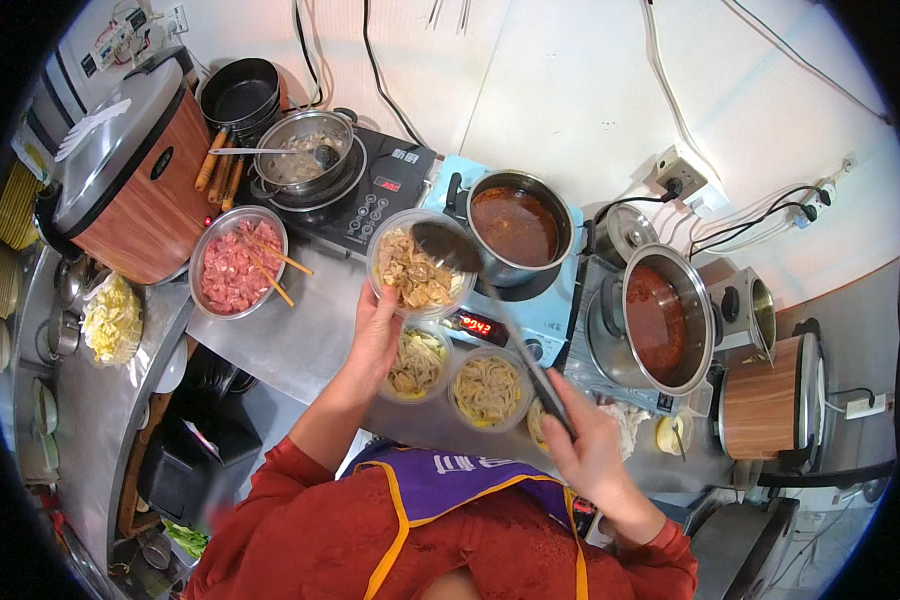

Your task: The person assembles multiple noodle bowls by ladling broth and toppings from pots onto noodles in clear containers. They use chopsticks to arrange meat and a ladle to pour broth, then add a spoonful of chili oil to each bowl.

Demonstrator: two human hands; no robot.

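My left hand (374,328) grips a clear plastic bowl (373,268) of cooked meat slices (410,275), its thumb over the rim. The handle of a ladle (518,345) is in my closed right hand (592,448). Its dark, slightly blurred bowl lies over the meat at the plastic bowl's right side; whether it touches cannot be told. Below stand two more plastic bowls with pale noodles (490,390) and noodles with greens (417,364). Another bowl is partly hidden behind my right hand. Just right of the held bowl, a pot (478,245) of red-brown broth sits on a light-blue cooker (452,180).
At left are a metal bowl (202,292) of raw meat with chopsticks (278,255), a wood-patterned cooker (135,225) and chopped cabbage (110,318). A strainer pot (315,180) stands on a black induction hob (390,190). Another broth pot (610,335) is at right.
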